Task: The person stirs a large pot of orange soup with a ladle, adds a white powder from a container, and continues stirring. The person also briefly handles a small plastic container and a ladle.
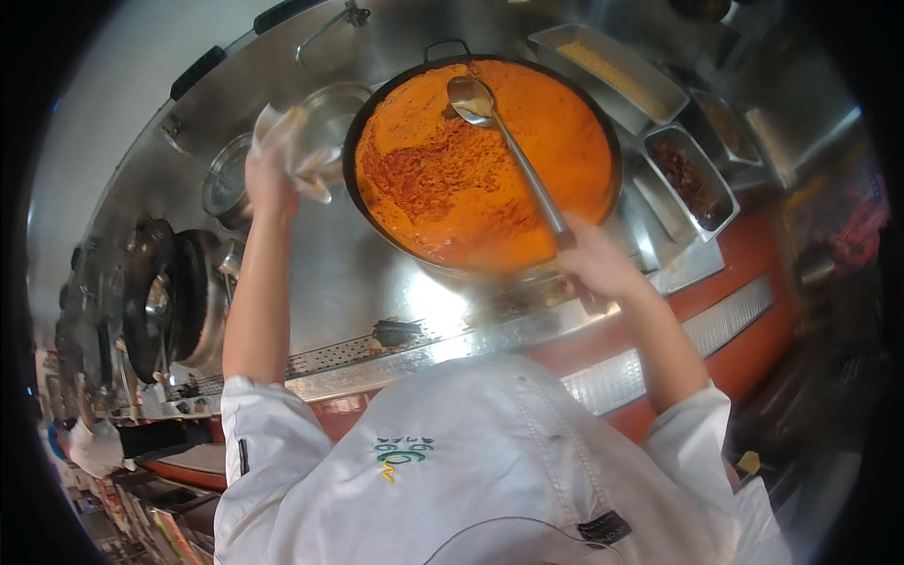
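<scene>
My right hand (pixel 598 262) is closed round the long handle of a metal ladle (pixel 532 169). The ladle's bowl lies over the far part of a wide dark wok (pixel 350 179), which is filled with orange-red oily sauce (pixel 556 122). Darker, thicker bits show at the left of the sauce. My left hand (pixel 273 169) is raised beside the wok's left rim and smeared by motion. In it is a pale, crumpled-looking thing (pixel 315 171), too blurred to name. A round metal pot (pixel 334 105) stands just behind that hand.
Metal trays stand right of the wok: one with yellow bits (pixel 612 80), another with dark red-brown pieces (pixel 692 184). A smaller pot (pixel 226 179) and dark woks (pixel 151 292) are at left. A perforated drain strip (pixel 348 353) runs along the counter's near edge. Another person's white sleeve (pixel 94 447) shows far left.
</scene>
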Motion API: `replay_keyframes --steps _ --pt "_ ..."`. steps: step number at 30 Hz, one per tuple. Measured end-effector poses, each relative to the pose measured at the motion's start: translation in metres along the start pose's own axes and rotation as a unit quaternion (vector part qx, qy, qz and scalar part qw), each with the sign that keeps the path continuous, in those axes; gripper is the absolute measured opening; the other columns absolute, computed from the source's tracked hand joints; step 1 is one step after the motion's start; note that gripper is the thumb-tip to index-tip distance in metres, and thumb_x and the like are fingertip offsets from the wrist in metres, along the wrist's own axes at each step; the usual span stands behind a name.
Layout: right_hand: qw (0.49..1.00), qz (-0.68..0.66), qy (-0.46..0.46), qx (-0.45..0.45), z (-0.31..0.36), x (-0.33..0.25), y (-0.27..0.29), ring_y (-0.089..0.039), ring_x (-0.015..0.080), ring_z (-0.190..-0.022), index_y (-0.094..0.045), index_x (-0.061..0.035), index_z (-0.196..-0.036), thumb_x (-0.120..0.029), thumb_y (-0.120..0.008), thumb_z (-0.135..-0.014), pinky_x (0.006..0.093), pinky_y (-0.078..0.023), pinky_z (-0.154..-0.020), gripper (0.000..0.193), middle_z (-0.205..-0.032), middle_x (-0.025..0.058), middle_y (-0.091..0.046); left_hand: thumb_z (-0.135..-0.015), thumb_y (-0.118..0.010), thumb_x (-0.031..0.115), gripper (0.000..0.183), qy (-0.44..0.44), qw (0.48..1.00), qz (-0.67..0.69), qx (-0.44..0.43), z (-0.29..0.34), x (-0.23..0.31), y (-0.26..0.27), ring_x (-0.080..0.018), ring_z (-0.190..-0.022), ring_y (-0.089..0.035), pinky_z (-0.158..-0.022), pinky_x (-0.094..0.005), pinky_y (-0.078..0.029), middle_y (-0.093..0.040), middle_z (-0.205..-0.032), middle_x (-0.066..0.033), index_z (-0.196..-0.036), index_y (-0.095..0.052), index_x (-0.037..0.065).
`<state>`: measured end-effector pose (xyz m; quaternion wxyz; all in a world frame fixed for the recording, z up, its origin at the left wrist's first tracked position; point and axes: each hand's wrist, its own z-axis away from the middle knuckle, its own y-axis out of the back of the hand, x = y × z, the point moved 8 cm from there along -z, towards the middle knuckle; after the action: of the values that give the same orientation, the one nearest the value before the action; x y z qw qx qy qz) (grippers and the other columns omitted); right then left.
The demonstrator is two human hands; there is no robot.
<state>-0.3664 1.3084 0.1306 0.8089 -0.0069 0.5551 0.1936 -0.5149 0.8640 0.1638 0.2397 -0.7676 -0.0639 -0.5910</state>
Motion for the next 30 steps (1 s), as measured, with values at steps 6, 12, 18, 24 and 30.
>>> replay_keyframes --steps 6,12,18,24,30 --pt "0.989 -0.127 -0.062 -0.046 -0.035 0.006 0.003 -0.054 0.0158 -0.05 -0.047 -0.0003 -0.107 -0.005 -0.056 -0.074 0.03 -0.046 -0.045 0.035 -0.07 0.0063 -0.053 -0.086 -0.048 0.007 0.039 0.125 0.967 0.128 0.182 0.096 -0.085 0.172 -0.0283 -0.091 -0.059 -0.086 -0.0442 -0.052 -0.059 -0.107 -0.0132 -0.124 -0.052 0.0" --pt "0.838 -0.494 -0.118 -0.199 0.008 0.002 0.013 -0.052 0.0138 -0.054 -0.043 0.0047 -0.131 -0.011 -0.055 -0.076 0.0249 -0.044 -0.046 0.058 -0.071 0.0055 -0.051 -0.1 -0.042 0.028 0.04 0.172 0.914 0.151 0.336 0.23 -0.117 0.313 -0.0219 -0.099 -0.056 -0.087 -0.0393 -0.049 -0.058 -0.124 -0.008 -0.132 -0.051 0.007" --pt "0.988 -0.131 -0.076 0.006 0.004 -0.019 0.033 -0.048 0.0162 -0.049 -0.049 0.0028 -0.121 -0.008 -0.054 -0.07 0.026 -0.041 -0.044 0.052 -0.07 0.0076 -0.051 -0.103 -0.041 0.039 0.046 0.143 0.906 0.131 0.377 0.255 -0.112 0.329 -0.022 -0.102 -0.057 -0.092 -0.0388 -0.049 -0.057 -0.128 -0.0075 -0.138 -0.048 0.009" --pt "0.981 -0.156 -0.115 0.009 -0.032 -0.014 0.001 -0.052 0.0134 -0.053 -0.048 -0.0026 -0.102 -0.009 -0.053 -0.077 0.0259 -0.043 -0.046 0.026 -0.073 0.0038 -0.053 -0.104 -0.039 0.04 0.049 0.143 0.919 0.172 0.325 0.229 -0.123 0.299 -0.0251 -0.109 -0.056 -0.098 -0.0429 -0.045 -0.053 -0.133 -0.0089 -0.143 -0.041 0.01" --pt "0.883 -0.428 -0.157 -0.11 -0.005 -0.023 -0.011 -0.051 0.0116 -0.052 -0.047 0.0043 -0.118 -0.014 -0.053 -0.077 0.0242 -0.042 -0.045 0.045 -0.071 0.0021 -0.052 -0.104 -0.038 0.039 0.05 0.159 0.895 0.188 0.371 0.242 -0.126 0.31 -0.0288 -0.126 -0.049 -0.105 -0.0469 -0.041 -0.048 -0.141 -0.0096 -0.145 -0.039 0.011"
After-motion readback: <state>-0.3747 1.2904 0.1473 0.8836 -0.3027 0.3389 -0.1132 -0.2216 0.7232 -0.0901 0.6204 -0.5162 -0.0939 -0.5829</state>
